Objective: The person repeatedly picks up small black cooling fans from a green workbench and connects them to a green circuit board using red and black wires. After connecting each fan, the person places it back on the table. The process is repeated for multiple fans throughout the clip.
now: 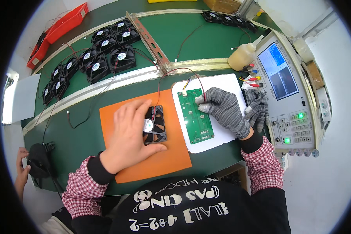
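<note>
A black square cooling fan [158, 124] with a round white label lies on an orange mat [169, 158]. My bare left hand [129, 126] is wrapped round its left side, thumb at the near edge and fingertips at the far edge. From the fan a thin dark red cable [183, 69] loops up and over to my right hand [223, 108], which wears a grey striped glove. Its thumb and finger pinch the cable's end over a green circuit board [194, 124]; the fingers hide the connector. The board rests on a white sheet, with a small wire plug at its far left corner.
More fans [98, 67] stand in rows beyond a pale rail, and others [227, 18] at the far right. A test instrument [280, 74] with a lit screen, a bottle [241, 55] and a loose glove [257, 107] are at right. Another person's hand [22, 167] holds something black at left.
</note>
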Demonstrator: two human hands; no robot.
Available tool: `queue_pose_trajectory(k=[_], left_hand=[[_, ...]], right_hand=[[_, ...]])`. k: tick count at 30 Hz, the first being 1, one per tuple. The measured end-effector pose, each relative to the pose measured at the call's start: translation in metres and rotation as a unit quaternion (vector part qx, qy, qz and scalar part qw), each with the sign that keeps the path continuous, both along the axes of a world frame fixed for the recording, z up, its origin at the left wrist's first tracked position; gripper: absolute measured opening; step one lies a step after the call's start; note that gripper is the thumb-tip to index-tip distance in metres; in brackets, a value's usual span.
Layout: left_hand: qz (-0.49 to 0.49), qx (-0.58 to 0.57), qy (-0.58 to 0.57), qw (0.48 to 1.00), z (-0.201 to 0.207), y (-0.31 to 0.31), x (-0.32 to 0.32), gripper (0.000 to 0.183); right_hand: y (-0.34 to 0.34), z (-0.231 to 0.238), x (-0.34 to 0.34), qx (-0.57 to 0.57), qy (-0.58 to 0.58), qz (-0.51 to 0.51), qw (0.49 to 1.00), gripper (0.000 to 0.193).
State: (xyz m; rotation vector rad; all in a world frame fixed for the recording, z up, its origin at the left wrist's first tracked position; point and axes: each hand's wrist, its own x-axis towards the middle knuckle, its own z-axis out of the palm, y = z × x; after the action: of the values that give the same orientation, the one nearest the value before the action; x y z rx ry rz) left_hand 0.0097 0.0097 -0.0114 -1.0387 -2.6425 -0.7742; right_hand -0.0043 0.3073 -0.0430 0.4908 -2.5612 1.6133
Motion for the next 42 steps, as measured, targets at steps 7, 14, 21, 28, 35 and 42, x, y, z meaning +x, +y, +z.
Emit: queue_pose_trajectory(k=[7,14,21,28,35,42], left_hand=[[-0.034,-0.018,0.047,0.998,-0.003,0.0,-0.001,0.099],[-0.31,0.328,-0.279,0.848,0.056,-0.028,0.031,0.088],[-0.045,0.084,0.452,0.887,0.055,-0.004,0.035,0.06],[0.117,0.015,0.259,0.959,0.02,0.034,-0.124,0.061],[0.053,-0.018,0.27,0.961,-0.017,0.006,-0.117,0.011],[-0.022,0.157,0.452,0.878,0.046,0.013,-0.014,0.01]], right_hand=[[0.003,0.005,-0.005,0.154,0.163,0.103,0.969,0.021],[0.002,0.003,-0.004,0.124,0.14,0.065,0.98,0.018],[0.003,-0.002,-0.004,0.164,0.142,0.053,0.975,0.017],[0.008,0.004,0.003,-0.089,0.042,-0.039,0.994,0.016],[-0.003,0.032,0.016,-0.148,-0.12,-0.103,0.976,0.046],[-0.056,0.043,0.04,-0.035,-0.288,0.349,0.891,0.042]])
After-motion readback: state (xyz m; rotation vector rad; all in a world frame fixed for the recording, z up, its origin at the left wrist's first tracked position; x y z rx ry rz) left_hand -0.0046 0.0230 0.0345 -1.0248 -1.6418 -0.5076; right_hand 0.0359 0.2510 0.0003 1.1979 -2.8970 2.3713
